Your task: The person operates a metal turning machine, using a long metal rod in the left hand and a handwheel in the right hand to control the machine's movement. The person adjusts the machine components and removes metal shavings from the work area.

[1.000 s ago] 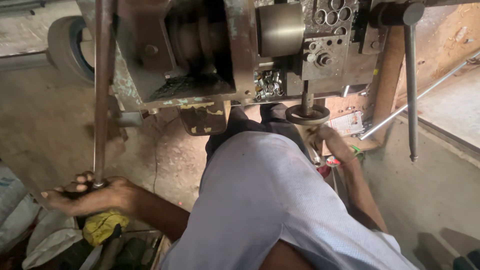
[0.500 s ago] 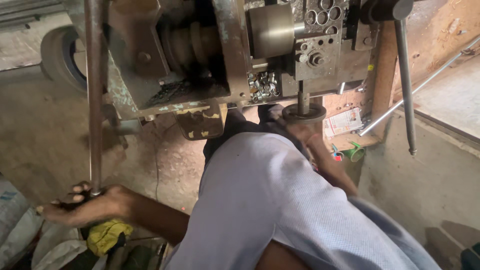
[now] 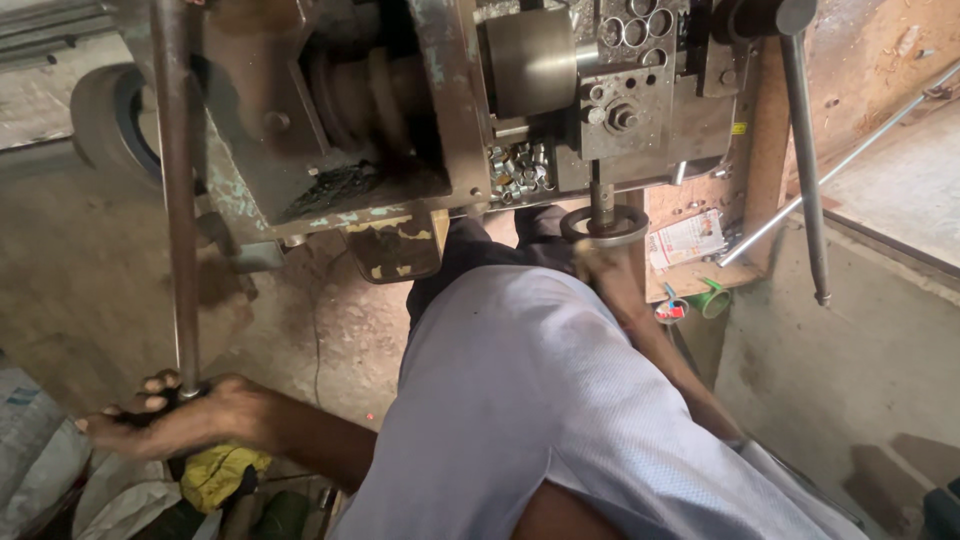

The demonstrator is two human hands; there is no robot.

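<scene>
The fingers [image 3: 140, 395] of the left hand [image 3: 175, 420] are curling shut around the lower end of a long steel lever bar [image 3: 178, 190], with the bar's tip sitting just inside the grip, between the knuckles and the palm. From that clamped fist the bar is running straight up to the top of the frame, alongside a worn green-grey machine [image 3: 400, 130].

The right hand [image 3: 598, 268] is reaching forward beneath the machine, blurred, so I cannot tell whether its fingers are apart or together. It is hovering just below a round metal ring [image 3: 603, 225] on a short vertical spindle, close enough that touching cannot be ruled out.

Beyond the left hand, a yellow cloth [image 3: 222, 472] is lying just under the wrist. 1 more lever rod [image 3: 803, 160] is hanging at the machine's right.
</scene>
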